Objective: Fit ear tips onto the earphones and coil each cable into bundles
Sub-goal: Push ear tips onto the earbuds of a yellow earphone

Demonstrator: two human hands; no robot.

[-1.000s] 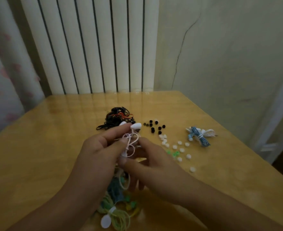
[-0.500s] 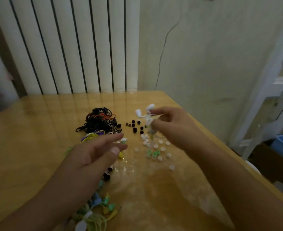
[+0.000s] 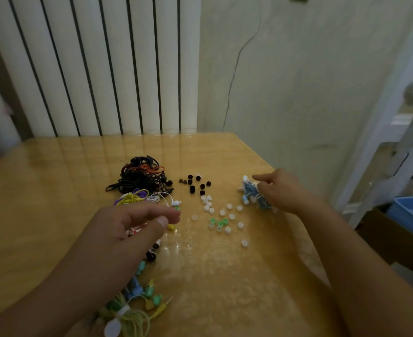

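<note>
Nearest the person, at the front of the bench (image 3: 42, 203), lies a loose mix of yellow-green earphones (image 3: 130, 319) and small teal and blue earbuds (image 3: 147, 290), their cables uncoiled; these look like work left to do. Just beyond them the left hand (image 3: 127, 229) hovers above the bench, its fingers (image 3: 161, 212) loosely bent and holding nothing, a few black-tipped earbuds (image 3: 152, 254) showing under it.

Right of the left hand, loose white ear tips (image 3: 227, 215) and a few green ear tips (image 3: 221, 222) are scattered, unfitted. Farther right, the right hand (image 3: 283, 193) sits at a blue-and-white bundle (image 3: 251, 194). Its forefinger points outward, the other fingers curl down over the bundle's right side; whether they grip it or are letting it go cannot be told. More than one coil may lie there, so this corner seems to be where finished sets are placed.

Beyond the left hand lie yellow and purple cables (image 3: 132, 198) and a white earbud (image 3: 175, 203), then a black tangle of earphones (image 3: 139, 177) with black ear tips (image 3: 193, 184) beside it. By this showing, little is finished and most sets remain.
</note>
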